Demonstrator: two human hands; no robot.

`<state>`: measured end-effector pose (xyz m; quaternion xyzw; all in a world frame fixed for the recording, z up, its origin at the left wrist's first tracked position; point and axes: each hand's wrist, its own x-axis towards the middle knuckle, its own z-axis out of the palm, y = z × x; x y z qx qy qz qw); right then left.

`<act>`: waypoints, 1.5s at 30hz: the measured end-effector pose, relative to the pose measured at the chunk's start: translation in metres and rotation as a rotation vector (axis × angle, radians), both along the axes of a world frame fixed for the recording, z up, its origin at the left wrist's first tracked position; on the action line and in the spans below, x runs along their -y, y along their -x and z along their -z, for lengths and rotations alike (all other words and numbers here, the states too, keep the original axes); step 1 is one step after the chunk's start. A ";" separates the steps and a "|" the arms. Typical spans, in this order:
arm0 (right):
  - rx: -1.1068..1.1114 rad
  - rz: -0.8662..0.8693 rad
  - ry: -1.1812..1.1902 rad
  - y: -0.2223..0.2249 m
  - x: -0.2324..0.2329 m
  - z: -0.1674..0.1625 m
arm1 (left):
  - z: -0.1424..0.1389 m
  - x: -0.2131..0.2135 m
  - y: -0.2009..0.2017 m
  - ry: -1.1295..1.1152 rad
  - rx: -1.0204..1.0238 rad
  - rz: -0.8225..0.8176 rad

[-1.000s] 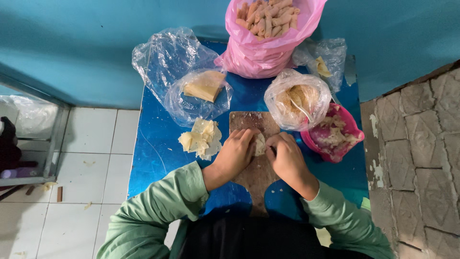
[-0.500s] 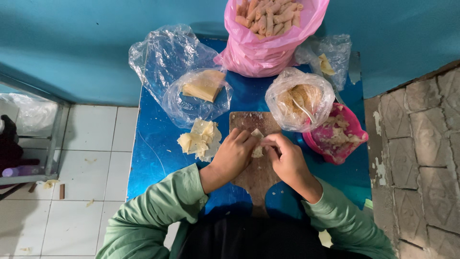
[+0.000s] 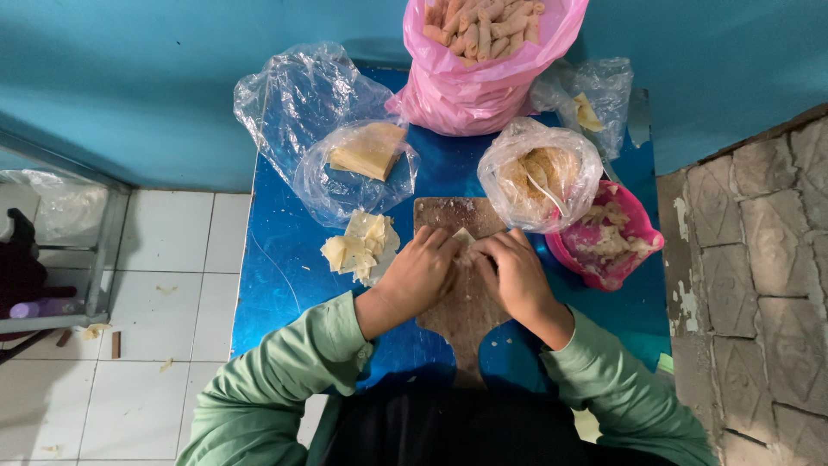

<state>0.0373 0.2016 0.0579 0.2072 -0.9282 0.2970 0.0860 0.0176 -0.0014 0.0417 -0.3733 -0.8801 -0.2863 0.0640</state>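
Note:
A pale pastry wrapper (image 3: pixel 464 237) lies on a wooden board (image 3: pixel 461 311) on a blue table (image 3: pixel 285 276). My left hand (image 3: pixel 420 272) and my right hand (image 3: pixel 515 272) meet over it, fingers curled on its edges. Most of the wrapper is hidden under my fingers. A loose stack of wrappers (image 3: pixel 358 248) lies just left of my left hand.
A clear bag with folded wrappers (image 3: pixel 366 155) sits behind the stack. At the back stands a pink bag full of rolled sticks (image 3: pixel 483 52). A clear bag of filling with a spoon (image 3: pixel 539 173) and a pink bowl (image 3: pixel 608 246) sit right of the board. A stone wall (image 3: pixel 759 285) rises at right.
Both hands have stayed on the wrapper at the board's far end, with fingers shifting closer together over it. The camera has drifted slightly.

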 end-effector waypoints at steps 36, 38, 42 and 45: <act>0.148 0.012 0.148 0.028 -0.003 0.006 | 0.019 -0.002 0.042 -0.199 0.430 -0.150; 0.039 -0.004 0.105 0.025 0.000 0.003 | 0.019 -0.001 0.041 -0.219 0.308 -0.093; -0.089 -0.034 0.017 0.010 0.009 -0.005 | 0.017 -0.002 0.028 -0.044 0.043 -0.005; -0.094 0.011 -0.038 0.008 0.015 -0.007 | 0.015 -0.002 0.026 0.004 -0.002 -0.001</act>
